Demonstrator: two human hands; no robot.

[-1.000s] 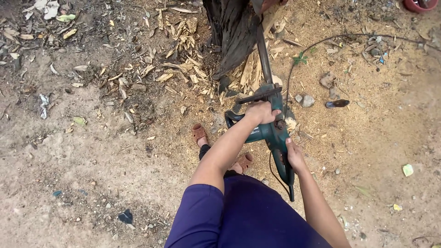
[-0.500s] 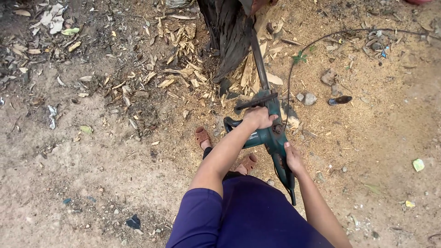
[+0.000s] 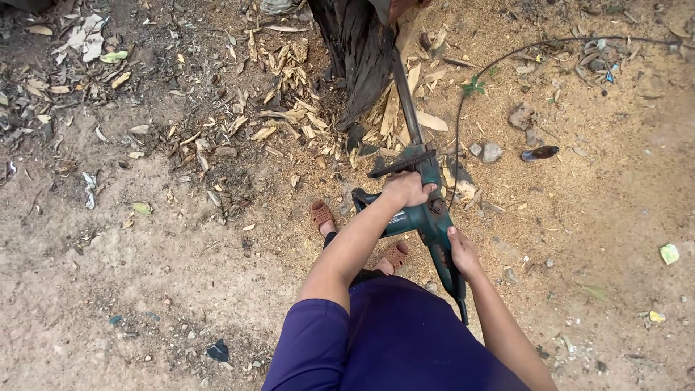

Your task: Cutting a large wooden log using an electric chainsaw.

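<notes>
I hold a dark green electric chainsaw (image 3: pixel 422 217) in both hands, pointed away from me. My left hand (image 3: pixel 407 189) grips its front handle on top. My right hand (image 3: pixel 462 252) grips the rear handle lower down. The long bar (image 3: pixel 405 98) of the saw reaches up against a dark tree stump (image 3: pixel 358 43) at the top of the view. Pale wood chips (image 3: pixel 289 108) and sawdust lie around the stump's foot. My feet in brown sandals (image 3: pixel 322 215) stand just under the saw.
A black power cable (image 3: pixel 499 58) curves from the saw up to the right edge. Small stones (image 3: pixel 492 150) and a dark object (image 3: pixel 539 153) lie right of the saw. Dry leaves and litter (image 3: pixel 79 43) are scattered at upper left on bare sandy ground.
The saw and both hands have stayed in the same grip; the view has drifted slightly, with the stump a little higher in the frame.
</notes>
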